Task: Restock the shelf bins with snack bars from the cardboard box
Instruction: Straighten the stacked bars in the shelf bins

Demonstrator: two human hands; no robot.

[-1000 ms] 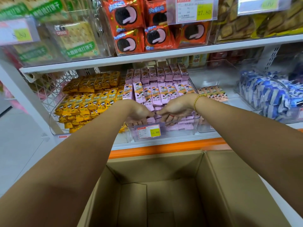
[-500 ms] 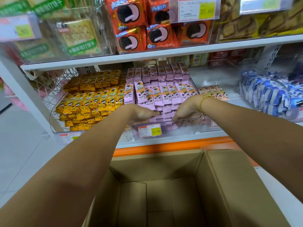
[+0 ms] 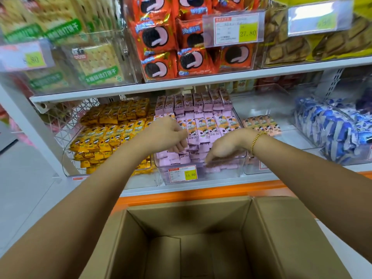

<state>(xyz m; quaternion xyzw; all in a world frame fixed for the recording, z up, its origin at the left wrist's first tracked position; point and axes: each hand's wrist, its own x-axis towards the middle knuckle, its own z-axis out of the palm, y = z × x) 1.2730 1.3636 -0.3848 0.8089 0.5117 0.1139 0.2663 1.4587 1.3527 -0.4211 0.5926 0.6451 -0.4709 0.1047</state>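
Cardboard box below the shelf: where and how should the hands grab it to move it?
Probably the top edges of the two side walls, one per side, coming down from above. The cardboard box sits open-topped and looks empty, so those rims are free; the left wall and right wall stand upright. Avoid the right flap, which is splayed outward and would likely bend.
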